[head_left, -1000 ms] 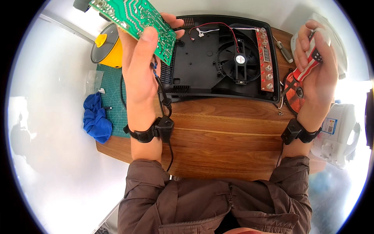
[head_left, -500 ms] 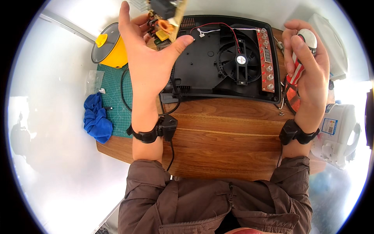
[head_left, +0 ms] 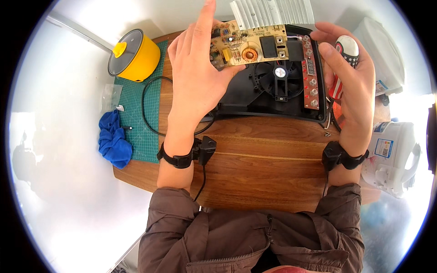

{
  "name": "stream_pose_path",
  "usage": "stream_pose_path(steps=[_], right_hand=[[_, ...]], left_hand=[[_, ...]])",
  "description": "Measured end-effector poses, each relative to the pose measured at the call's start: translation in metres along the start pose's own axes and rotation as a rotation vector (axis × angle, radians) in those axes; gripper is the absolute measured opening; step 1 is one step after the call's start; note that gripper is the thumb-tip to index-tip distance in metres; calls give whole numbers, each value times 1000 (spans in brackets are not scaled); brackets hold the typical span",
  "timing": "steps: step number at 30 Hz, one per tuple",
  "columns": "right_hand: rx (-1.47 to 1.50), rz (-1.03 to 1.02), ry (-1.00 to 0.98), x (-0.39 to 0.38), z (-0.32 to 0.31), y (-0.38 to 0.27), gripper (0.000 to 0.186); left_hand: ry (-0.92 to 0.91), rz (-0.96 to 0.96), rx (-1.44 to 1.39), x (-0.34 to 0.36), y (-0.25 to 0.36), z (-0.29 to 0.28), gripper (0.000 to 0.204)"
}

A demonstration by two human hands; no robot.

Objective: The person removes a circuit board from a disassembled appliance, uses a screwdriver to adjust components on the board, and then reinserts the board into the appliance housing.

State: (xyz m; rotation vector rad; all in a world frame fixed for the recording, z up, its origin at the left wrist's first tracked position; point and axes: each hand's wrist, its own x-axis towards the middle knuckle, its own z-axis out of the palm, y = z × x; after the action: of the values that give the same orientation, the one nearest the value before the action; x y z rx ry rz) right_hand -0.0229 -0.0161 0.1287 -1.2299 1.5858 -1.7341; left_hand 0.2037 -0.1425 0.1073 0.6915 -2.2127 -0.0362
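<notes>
My left hand (head_left: pixel 193 73) grips a tan circuit board (head_left: pixel 252 38) by its left end, thumb under the lower edge. The board carries a copper coil, and a ribbed silver heat sink (head_left: pixel 273 13) rises along its far edge. It hangs above an open black appliance housing (head_left: pixel 239 93), hiding part of it. Inside the housing sit a black fan (head_left: pixel 278 82) and, at the right, a narrow red control board (head_left: pixel 311 86). A screwdriver (head_left: pixel 348 48) with a red, white and black handle lies within my right hand (head_left: pixel 355 88), whose fingers curl beside the housing's right edge.
At the left, a yellow pot (head_left: pixel 145 59), a blue cloth (head_left: pixel 114 139) and a clear bag (head_left: pixel 110 96) rest on or beside a green cutting mat (head_left: pixel 143 145). A black cable (head_left: pixel 144 107) loops nearby. Small screws (head_left: pixel 327 134) lie near a white appliance (head_left: pixel 393 152) at the right.
My left hand has moved right and turned the circuit board, so its face and heat sink now show over the housing. My right hand has shifted slightly left, still with the screwdriver.
</notes>
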Motion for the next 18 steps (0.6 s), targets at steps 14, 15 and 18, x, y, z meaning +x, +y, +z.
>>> stream_pose_path(steps=[14,15,18], right_hand=[[-37,71,-113,-3,3,1,28],[-26,77,-112,-2,1,3,28],[23,87,-71,3,-1,7,26]], left_hand=[[-32,-86,-173,1,9,-4,113],[-40,-99,-198,2,9,-4,113],[-52,-59,-146,3,25,-12,114]])
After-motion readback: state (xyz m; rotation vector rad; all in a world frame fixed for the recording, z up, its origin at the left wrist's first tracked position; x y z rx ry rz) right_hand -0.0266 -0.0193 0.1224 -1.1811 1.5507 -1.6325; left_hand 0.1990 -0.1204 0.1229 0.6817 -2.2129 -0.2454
